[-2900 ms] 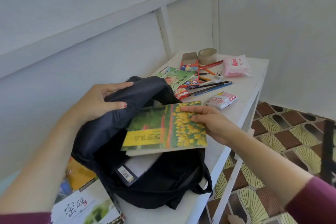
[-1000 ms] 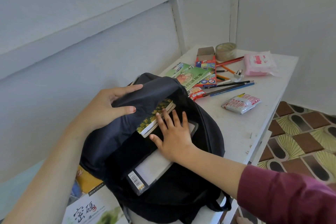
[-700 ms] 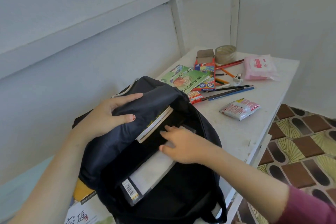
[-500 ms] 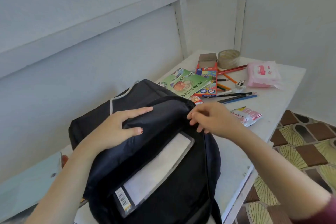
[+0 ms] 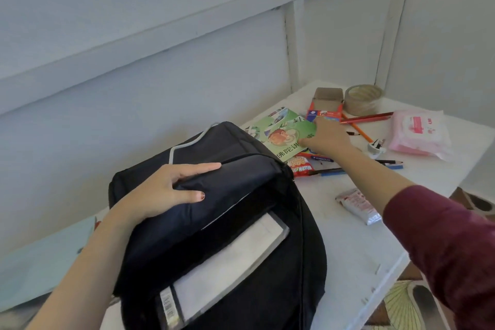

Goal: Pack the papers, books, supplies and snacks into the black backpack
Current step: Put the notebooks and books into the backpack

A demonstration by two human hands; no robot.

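Observation:
The black backpack (image 5: 267, 177) lies open on the white table (image 5: 348, 244). A white-covered book (image 5: 235, 262) with a barcode shows in its mouth. My left hand (image 5: 163, 190) grips the bag's upper flap, thumb on the front, fingers on top. My right hand (image 5: 326, 139) reaches beyond the bag and takes hold of the right edge of a green picture book (image 5: 281, 134) lying flat on the table. A red snack packet (image 5: 302, 167) sits partly under that book. A silver-red snack packet (image 5: 357, 205) lies alone to the right.
At the far end lie a coloured-pencil box (image 5: 325, 108), a tape roll (image 5: 363, 99), loose pencils (image 5: 367, 117), a sharpener (image 5: 376, 146) and a pink tissue pack (image 5: 417, 131). A pale blue sheet (image 5: 40, 262) lies left of the bag. The wall runs along the left; tiled floor (image 5: 401, 308) lies below right.
The flower-cover book went fully into the backpack. My right hand left the bag's opening and reached forward to the green book. My left hand kept its hold on the flap.

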